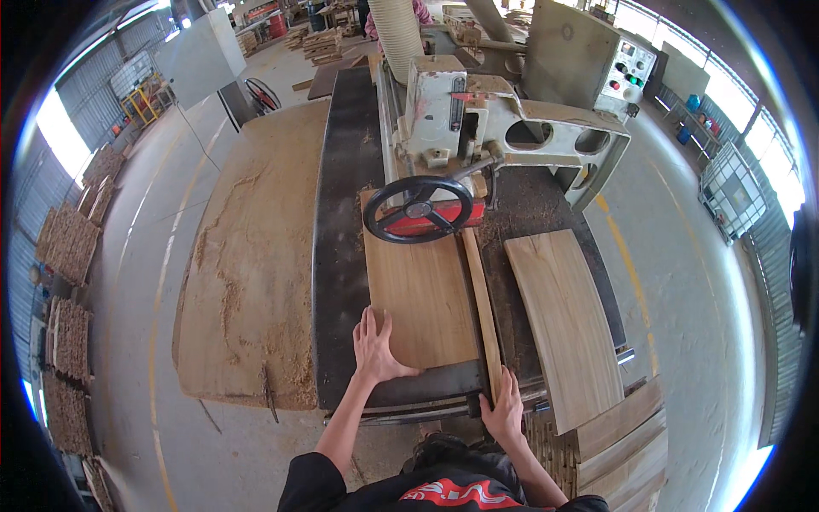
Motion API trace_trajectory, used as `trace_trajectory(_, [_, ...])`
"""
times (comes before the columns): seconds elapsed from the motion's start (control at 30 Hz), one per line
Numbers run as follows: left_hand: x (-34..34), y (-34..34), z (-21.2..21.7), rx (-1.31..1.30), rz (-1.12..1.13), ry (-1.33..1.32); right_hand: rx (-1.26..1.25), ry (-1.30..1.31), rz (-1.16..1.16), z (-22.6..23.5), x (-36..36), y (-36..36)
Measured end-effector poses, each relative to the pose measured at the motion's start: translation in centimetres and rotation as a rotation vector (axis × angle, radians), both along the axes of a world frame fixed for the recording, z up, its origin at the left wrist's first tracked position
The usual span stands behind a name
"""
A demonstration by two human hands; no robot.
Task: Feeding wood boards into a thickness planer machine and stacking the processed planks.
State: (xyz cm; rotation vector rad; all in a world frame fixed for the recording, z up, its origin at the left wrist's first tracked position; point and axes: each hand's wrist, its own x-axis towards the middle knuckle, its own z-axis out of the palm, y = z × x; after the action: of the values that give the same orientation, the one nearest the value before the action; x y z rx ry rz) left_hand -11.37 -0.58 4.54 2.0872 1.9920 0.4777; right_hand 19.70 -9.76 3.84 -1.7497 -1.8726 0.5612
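Note:
A wide, flat wooden board (424, 299) lies on the dark metal table of a woodworking machine (439, 111), its far end under the black handwheel (418, 210). My left hand (375, 348) rests against the board's near left corner, fingers spread along the left side and thumb along the near edge. Close along the board's right side runs a narrow wooden strip (484, 311). At the strip's near end is my right hand (505, 408), thumb on one side and fingers on the other, closed around it. Part of the grip is hidden.
Another wide board (567, 324) lies on the table's right side, above stacked planks (627, 444). A sawdust-strewn wooden panel (256, 256) extends on the left. Behind stand a ribbed hose (397, 38) and a control box (627, 77). Wood stacks (70, 243) line the left wall.

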Motion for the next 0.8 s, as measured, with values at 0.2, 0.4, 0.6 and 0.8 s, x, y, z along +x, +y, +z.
trace_trajectory(0.2, [-1.1, 3.7, -0.4, 0.047, 0.008, -0.026, -0.015, 0.018, -0.006, 0.3, -0.1, 0.2])
trace_trajectory(0.4, [-2.1, 7.0, -3.3, 0.312, 0.008, -0.168, 0.002, 0.003, -0.011, 0.6, -0.3, 0.1])
trace_trajectory(0.6, [-1.9, 8.1, -4.4, 0.352, 0.063, -0.184, 0.044, 0.013, -0.026, 0.7, -0.4, 0.2])
trace_trajectory(0.8, [-1.9, 7.8, -4.1, 0.290, 0.147, -0.250, -0.034, -0.005, -0.018, 0.6, -0.6, 0.1])
